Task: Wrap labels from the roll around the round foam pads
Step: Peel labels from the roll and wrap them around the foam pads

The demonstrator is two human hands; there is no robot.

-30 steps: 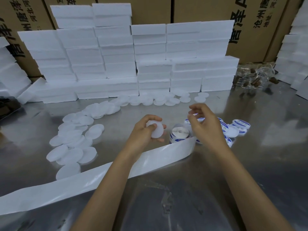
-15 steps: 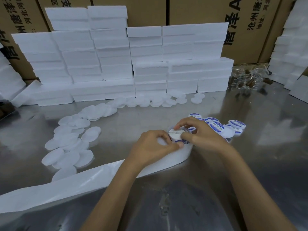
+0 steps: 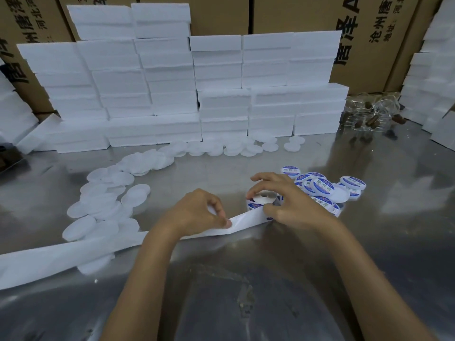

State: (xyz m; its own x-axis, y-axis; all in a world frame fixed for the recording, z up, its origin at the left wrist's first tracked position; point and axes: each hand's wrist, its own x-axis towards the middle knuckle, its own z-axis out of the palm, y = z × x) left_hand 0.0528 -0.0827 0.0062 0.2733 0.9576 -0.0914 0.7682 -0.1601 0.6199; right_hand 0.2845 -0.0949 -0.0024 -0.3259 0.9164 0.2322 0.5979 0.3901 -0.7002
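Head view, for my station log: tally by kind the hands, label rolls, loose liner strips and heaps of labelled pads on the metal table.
Hands: 2, the left hand and the right hand
Label roll: 1
Liner strip: 1
Heap of labelled pads: 1
Total: 5

Both bare forearms reach forward and converge toward the middle. The left hand (image 3: 197, 212) has its fingers curled, thumb and fingertips pinched together, knuckles up. The right hand (image 3: 285, 200) sits just beside it, fingers arched and spread downward, thumb tucked below, wrist slightly raised.
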